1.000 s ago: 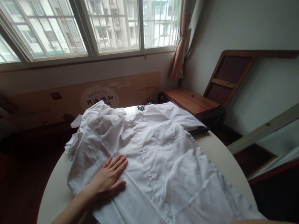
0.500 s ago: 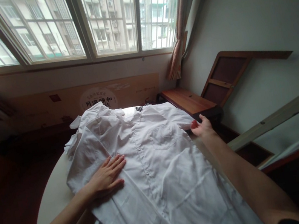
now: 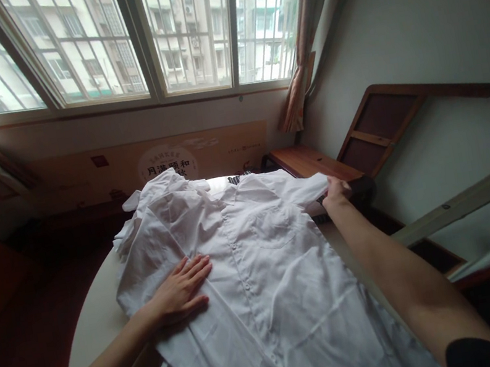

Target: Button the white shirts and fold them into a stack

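A white short-sleeved shirt [image 3: 270, 279] lies button-side up on a round pale table [image 3: 94, 321], its chest pocket [image 3: 274, 229] near the middle. My left hand [image 3: 180, 288] rests flat on the shirt's folded left side, fingers stretched out. My right hand [image 3: 335, 190] reaches to the far right and is closed on the end of the shirt's right sleeve [image 3: 309, 188], which is lifted slightly off the table. More white cloth [image 3: 153, 196] is bunched at the far left of the table.
A dark striped cloth [image 3: 235, 179] peeks from under the collar. A wooden bench [image 3: 312, 163] and a leaning wooden frame [image 3: 376, 124] stand at the right wall. A cardboard sheet [image 3: 152, 161] leans under the window. A curtain [image 3: 304, 86] hangs in the corner.
My right hand went from the shirt's hem near me out to the right sleeve and closed on its end, lifting it. My left hand stayed flat in place.
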The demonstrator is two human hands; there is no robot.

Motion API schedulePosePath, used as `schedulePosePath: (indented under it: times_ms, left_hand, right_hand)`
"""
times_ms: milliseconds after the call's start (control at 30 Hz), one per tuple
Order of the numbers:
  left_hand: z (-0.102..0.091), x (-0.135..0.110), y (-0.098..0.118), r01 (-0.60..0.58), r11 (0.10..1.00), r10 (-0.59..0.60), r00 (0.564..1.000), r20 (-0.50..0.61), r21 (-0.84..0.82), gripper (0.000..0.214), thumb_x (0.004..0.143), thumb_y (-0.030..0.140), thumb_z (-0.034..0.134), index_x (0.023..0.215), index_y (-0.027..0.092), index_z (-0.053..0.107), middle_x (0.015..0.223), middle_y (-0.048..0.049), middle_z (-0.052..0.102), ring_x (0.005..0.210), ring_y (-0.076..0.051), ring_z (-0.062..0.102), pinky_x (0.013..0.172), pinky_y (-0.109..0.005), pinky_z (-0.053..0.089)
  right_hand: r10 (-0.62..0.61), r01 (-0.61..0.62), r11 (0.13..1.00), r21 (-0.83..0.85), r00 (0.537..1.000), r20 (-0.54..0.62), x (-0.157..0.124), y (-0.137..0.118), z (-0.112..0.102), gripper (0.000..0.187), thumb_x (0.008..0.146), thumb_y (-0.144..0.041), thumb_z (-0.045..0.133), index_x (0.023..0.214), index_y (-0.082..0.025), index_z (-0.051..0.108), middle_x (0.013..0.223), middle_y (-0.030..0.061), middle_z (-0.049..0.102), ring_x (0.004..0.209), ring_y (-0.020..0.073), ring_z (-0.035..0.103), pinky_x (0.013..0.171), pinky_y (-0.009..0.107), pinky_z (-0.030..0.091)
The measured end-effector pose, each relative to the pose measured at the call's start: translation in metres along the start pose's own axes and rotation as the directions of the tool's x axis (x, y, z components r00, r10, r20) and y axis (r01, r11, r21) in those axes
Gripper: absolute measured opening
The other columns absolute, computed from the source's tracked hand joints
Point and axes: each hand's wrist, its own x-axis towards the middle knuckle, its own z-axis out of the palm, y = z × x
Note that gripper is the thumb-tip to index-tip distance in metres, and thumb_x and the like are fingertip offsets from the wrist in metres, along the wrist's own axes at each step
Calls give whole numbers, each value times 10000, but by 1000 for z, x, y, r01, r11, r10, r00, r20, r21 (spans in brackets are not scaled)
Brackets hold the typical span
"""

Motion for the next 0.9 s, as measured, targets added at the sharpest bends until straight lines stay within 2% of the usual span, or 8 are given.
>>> schedulePosePath:
  times_ms: [100,200,267,367,533,633,800,900]
  left_hand:
    - [-1,-1,0,4,1000,-4,1000,1,-16,683,906,559,358,1492,247,201,1550,-62,204,1432,-245,164,1164,-447,89]
    - [-3,0,2,30,998,-32,999,-39,-59,647,900,553,384,1462,244,301,1524,-62,292,1405,-253,248,1158,-446,140]
    - [-3,5,6,91,990,-102,989,-105,-106,629,892,552,405,1422,213,382,1476,-85,384,1357,-263,340,1135,-442,219]
    - [-6,20,17,172,959,-227,943,-244,-227,643,857,569,467,1356,164,463,1373,-126,499,1266,-282,443,1079,-443,318]
    - [-24,78,37,113,706,-426,856,-292,-700,690,772,583,580,1304,151,502,1280,-157,559,1105,-299,560,934,-448,449]
    - [-36,124,43,6,386,-477,858,-194,-923,675,751,548,626,1278,139,519,1300,-175,540,1110,-296,563,917,-409,454]
    - [-39,194,54,-68,49,-443,893,-82,-997,697,688,456,723,1256,105,521,1220,-169,578,1029,-224,590,837,-293,456]
    - [-40,217,64,-31,-87,-337,942,0,-996,610,603,353,789,1115,74,610,951,-122,662,738,-159,607,695,-268,453]
  right_hand:
    - [-290,339,930,-143,914,282,-24,13,-14,151,745,-227,615,663,-205,490,701,-11,534,741,144,535,772,290,491]
    - [-232,580,790,-201,585,777,-47,36,-47,208,716,-245,650,558,-229,516,615,16,557,725,188,554,913,435,446]
    - [-111,696,702,-150,316,942,-54,46,-68,158,685,-214,652,560,-238,559,617,23,596,744,210,578,978,512,395]
    - [-19,876,483,18,-10,1000,-59,43,-84,146,678,-137,579,749,-221,675,828,58,685,983,252,587,1077,564,281]
    - [49,945,222,240,-257,965,-64,23,-80,400,616,-69,536,965,-179,699,1087,100,660,1192,276,496,1148,532,169]
    - [27,914,377,151,-173,984,-71,22,-74,428,605,-145,617,1029,-144,675,1107,137,639,1155,317,521,1091,546,276]
    - [53,383,894,-233,426,903,-90,24,-54,511,749,-436,605,1153,-125,578,983,100,663,925,256,624,828,418,515]
    - [191,14,972,-236,545,816,-99,21,-42,484,713,-401,639,1123,-150,577,885,53,670,793,203,630,741,350,530]
